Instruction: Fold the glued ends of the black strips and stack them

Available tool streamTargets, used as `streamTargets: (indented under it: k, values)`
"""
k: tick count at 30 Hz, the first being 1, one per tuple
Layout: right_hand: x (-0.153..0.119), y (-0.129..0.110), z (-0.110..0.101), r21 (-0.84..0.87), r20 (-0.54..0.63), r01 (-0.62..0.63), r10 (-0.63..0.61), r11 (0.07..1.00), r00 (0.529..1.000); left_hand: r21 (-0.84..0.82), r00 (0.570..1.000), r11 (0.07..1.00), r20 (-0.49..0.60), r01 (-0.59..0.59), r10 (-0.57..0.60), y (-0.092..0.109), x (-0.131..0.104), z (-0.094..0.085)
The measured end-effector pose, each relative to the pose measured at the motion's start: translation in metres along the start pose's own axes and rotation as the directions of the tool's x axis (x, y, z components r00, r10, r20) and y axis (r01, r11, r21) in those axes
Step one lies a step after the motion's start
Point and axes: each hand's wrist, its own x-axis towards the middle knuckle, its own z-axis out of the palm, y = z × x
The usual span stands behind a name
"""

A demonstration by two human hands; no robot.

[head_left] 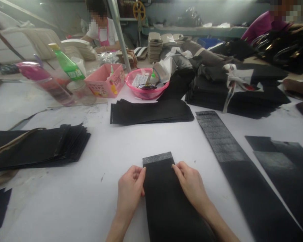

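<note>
A long black strip lies on the white table straight in front of me, with a shiny grey band across its far end. My left hand rests at the strip's left edge, fingertips curled onto it. My right hand lies on the strip's right side, fingers pressing down near the folded far end. Both hands touch the strip flat on the table.
Stacks of black pieces lie at the left, the middle back and the back right. Two long black strips run along the right. A pink bowl, pink box and bottles stand behind. Other people sit at the far side.
</note>
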Motion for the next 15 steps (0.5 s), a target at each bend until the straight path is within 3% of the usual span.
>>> streamTargets:
  k: [15]
  values:
    - [0.0014, 0.0006, -0.0005, -0.002, -0.026, 0.045, -0.045, 0.999, 0.999, 0.016, 0.999, 0.999, -0.007, 0.04, -0.04, 0.0002, 0.005, 0.0022]
